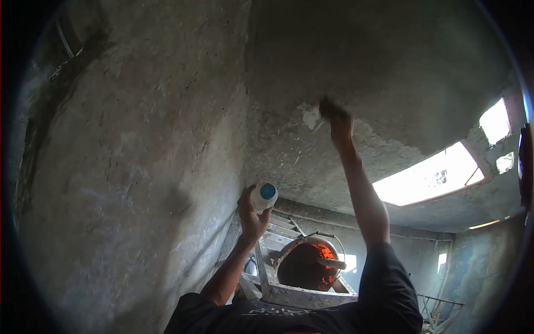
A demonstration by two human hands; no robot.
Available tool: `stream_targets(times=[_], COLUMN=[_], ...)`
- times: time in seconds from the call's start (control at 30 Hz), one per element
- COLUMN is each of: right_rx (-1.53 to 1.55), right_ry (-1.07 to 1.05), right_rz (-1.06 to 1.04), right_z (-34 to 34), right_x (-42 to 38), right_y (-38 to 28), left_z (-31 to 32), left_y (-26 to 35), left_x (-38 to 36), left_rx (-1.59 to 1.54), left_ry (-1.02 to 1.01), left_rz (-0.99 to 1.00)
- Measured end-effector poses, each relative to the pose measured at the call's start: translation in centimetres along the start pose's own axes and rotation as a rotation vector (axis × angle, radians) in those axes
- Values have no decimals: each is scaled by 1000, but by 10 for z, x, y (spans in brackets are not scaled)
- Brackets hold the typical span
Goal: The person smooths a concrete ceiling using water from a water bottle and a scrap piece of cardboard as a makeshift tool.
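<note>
My left hand point(253, 221) is wrapped round a small white container point(266, 204) with a round blue face turned towards me, close to the corner where the plastered wall on the left meets the wall ahead. Higher up, my right arm reaches out to the rough grey plaster point(384, 72). There my right hand point(341, 127) is closed at a dark, motion-blurred lump point(331, 107); I cannot tell what it is. A pale patch point(310, 116) in the plaster lies just left of it.
Below my hands, a bucket point(296, 261), orange-red inside, rests by a wooden frame point(303, 298), with a handle-like piece point(332, 263) across its mouth. Ladder-like slats point(281, 225) stand behind. Bright openings point(434, 175) pierce the surface at right. A metal frame point(439, 309) stands lower right.
</note>
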State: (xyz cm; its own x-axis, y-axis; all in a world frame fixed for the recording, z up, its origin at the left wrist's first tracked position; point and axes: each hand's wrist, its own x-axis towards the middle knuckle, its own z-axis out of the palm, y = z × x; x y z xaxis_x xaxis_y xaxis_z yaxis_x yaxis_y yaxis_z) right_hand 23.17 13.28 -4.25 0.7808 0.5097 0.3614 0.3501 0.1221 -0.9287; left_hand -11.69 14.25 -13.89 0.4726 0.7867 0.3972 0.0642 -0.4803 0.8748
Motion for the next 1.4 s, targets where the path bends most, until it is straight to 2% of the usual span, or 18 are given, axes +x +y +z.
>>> stream_targets(times=[0.03,0.07,0.1,0.17,0.27,0.33,0.53,0.6,0.7,0.77,0.9,0.97,1.17,1.2,1.27,1.3,1.37,1.4], right_rx=[-271,-480,-772,-608,-686,-1152,-1410,-1389,-1272,-1218,-1264,-1523,-1368,-1370,-1256,-1257,-1176,-1176], right_ry=[157,285,357,424,327,102,-179,-530,-321,-165,-55,-205,-673,-674,-314,-314,48,56], right_rz=[-122,-477,-637,-1018,-1147,-1259,-1401,-1349,-1474,-1328,-1318,-1378,-1326,-1329,-1211,-1206,-1312,-1306], right_z=[27,39,53,73,89,86,50,41,30,14,21,12,-11,-16,-26,-22,-3,6], right_x=[25,60,74,120,162,175,135,121,143,179,170,168,129,132,142,146,156,157], right_y=[-41,-37,-75,-100,-104,-91,3,0,-51,-73,-100,-52,-26,-30,-43,-58,-87,-81], left_z=[-3,-6,-8,-14,-19,-21,-30,-31,-28,-27,-21,-22,-26,-26,-24,-23,-18,-16], left_y=[-2,-4,-4,-4,-4,0,-15,-17,-22,-21,-19,-16,-14,-15,-14,-13,-12,-12], left_x=[3,7,12,18,19,19,-3,-9,-17,-15,-14,-10,-15,-16,-16,-17,-17,-16], left_rx=[11,13,2,-3,-8,22,-2,10,77,72,48,43,54,55,49,48,46,44], left_ry=[14,6,18,28,41,59,35,21,39,34,18,11,0,4,12,17,6,1], left_rz=[-16,-16,-15,-16,-51,-30,-86,-89,-51,-56,-35,-32,-42,-50,-41,-34,-29,-20])
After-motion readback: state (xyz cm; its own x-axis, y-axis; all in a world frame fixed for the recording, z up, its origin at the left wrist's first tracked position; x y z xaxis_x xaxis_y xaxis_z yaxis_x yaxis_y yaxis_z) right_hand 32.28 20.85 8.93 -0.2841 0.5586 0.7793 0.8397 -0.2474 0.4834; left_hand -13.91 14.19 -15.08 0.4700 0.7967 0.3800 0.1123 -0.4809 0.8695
